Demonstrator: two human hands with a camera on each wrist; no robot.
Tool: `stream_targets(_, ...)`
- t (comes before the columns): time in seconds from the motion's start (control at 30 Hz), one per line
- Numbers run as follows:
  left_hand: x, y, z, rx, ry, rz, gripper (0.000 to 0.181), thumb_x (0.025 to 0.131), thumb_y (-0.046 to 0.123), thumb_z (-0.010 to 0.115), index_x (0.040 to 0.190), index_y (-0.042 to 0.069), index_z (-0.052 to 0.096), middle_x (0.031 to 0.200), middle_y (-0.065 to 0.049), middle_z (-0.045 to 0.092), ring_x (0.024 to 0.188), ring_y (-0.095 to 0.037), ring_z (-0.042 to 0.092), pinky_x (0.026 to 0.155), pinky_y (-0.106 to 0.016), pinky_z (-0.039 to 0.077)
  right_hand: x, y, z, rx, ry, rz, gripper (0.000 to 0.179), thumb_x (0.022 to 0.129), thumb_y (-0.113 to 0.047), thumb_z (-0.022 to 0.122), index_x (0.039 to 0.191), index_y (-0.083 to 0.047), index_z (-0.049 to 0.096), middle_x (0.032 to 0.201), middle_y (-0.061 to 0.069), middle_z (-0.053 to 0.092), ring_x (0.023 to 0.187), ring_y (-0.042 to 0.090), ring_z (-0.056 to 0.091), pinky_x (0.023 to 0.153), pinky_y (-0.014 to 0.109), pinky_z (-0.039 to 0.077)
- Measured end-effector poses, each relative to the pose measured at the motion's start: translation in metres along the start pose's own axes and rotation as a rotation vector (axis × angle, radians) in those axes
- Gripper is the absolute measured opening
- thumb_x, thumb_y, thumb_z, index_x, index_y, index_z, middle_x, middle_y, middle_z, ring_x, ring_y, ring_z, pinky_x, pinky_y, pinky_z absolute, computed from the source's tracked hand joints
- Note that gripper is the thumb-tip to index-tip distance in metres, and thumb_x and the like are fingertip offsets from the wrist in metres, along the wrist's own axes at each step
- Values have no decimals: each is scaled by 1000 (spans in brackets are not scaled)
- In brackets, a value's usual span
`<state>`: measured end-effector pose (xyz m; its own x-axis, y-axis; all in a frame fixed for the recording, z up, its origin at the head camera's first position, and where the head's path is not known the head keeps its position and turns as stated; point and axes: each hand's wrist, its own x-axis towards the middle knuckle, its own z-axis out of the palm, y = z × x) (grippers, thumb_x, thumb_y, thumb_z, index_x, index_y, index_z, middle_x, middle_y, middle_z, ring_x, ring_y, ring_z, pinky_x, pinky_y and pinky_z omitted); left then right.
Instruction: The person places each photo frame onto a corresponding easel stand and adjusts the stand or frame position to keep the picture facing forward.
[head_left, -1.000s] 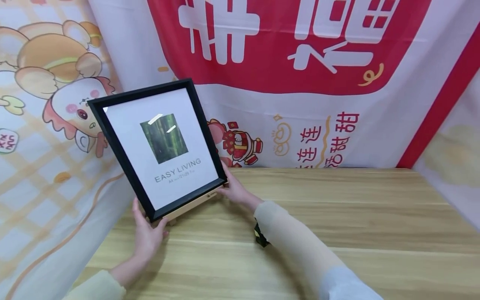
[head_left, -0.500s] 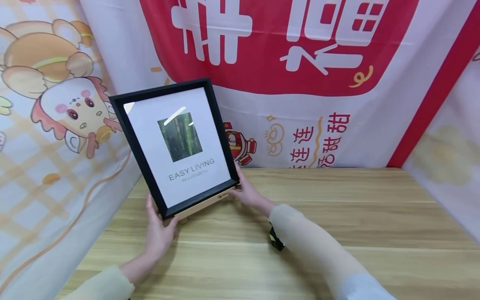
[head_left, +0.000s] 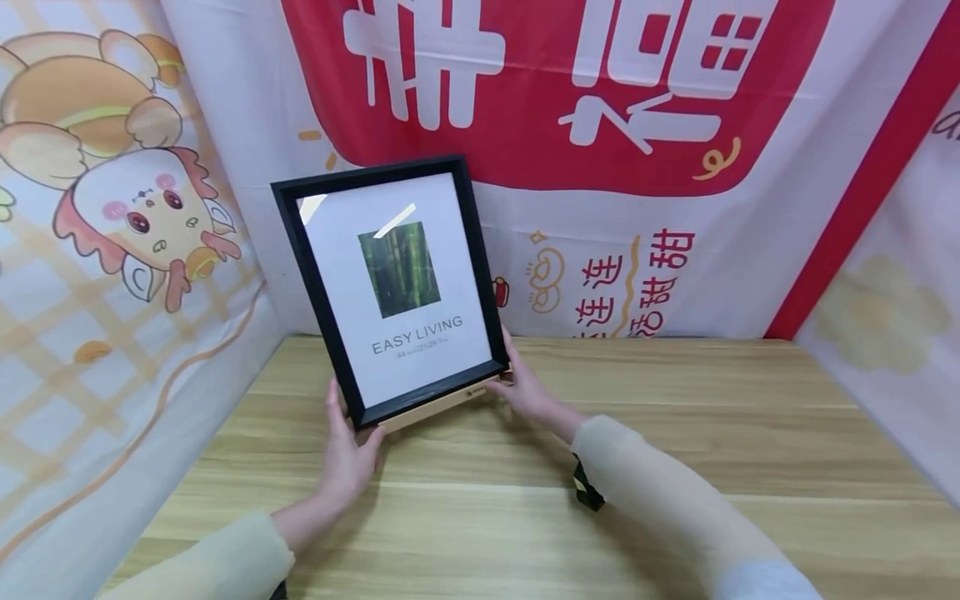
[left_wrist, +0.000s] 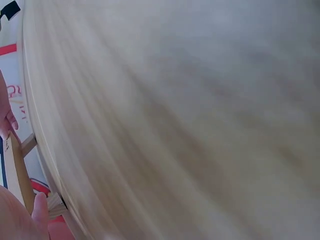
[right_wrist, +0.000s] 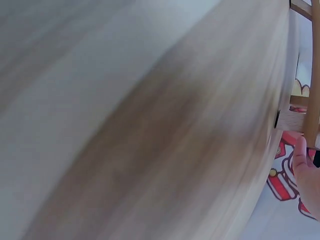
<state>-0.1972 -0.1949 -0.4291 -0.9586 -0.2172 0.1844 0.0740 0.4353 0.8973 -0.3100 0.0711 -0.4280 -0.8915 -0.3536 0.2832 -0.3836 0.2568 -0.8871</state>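
A black picture frame (head_left: pixel 401 287) with a bamboo picture and the words EASY LIVING leans back on a light wooden stand (head_left: pixel 438 407). My left hand (head_left: pixel 348 462) holds the lower left corner, its thumb at the stand's front ledge. At the lower right corner my right hand (head_left: pixel 531 390) grips frame and stand, thumb in front. Fingers behind the frame are hidden. The left wrist view has the wooden ledge (left_wrist: pixel 19 172) and the stand's short feet at the left edge. In the right wrist view, a wooden foot (right_wrist: pixel 291 120) sits close to my right thumb.
The wood-grain tabletop (head_left: pixel 480 508) extends in front and to the right. Behind it hangs a red and white cloth (head_left: pixel 637 92) with large characters. A cartoon-printed cloth (head_left: pixel 97 400) borders the left side. A small dark object (head_left: pixel 588 487) shows under the right sleeve.
Both hands have moved the picture frame and stand to the right, covering more of the red figure on the back cloth. The frame looks less tilted sideways. The grip stays the same.
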Motion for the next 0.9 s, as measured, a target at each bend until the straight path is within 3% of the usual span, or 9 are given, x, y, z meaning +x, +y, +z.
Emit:
stream_targets(0.13,1,4,11,-33,-17,10,109,89,-9,60,152,42,-14,141,-28,36,104,-42,57,50,-35,55,-9,1,-10,7,27,1,104,83,17,64,157,-19,0,160,18,11,125,39,46,95,41,49)
stream_targets(0.3,2,10,23,-57,-60,17,110,89,-10,60,151,44,-14,143,-26,35,106,-40,57,49,-38,55,-23,4,-23,27,74,16,103,81,19,63,157,-16,3,155,25,20,125,42,44,97,43,49)
stream_targets(0.5,4,16,36,-77,-117,17,111,90,-9,59,149,51,-14,143,-23,37,87,-37,61,49,-41,56,-40,8,-37,59,112,19,101,82,21,61,157,-14,3,147,32,25,118,49,49,95,44,50)
stream_targets(0.7,9,21,49,-93,-171,22,112,91,-7,60,147,55,-14,152,-20,30,70,-33,60,49,-41,56,-58,8,-50,42,154,66,102,83,19,62,157,-17,0,143,35,29,110,52,53,90,39,53)
stream_targets(0.9,14,25,60,-77,-202,17,114,89,-6,63,146,58,-13,148,-23,36,60,-32,59,49,-41,56,-74,6,-60,9,202,125,102,85,15,63,157,-18,0,139,37,33,108,52,55,91,39,52)
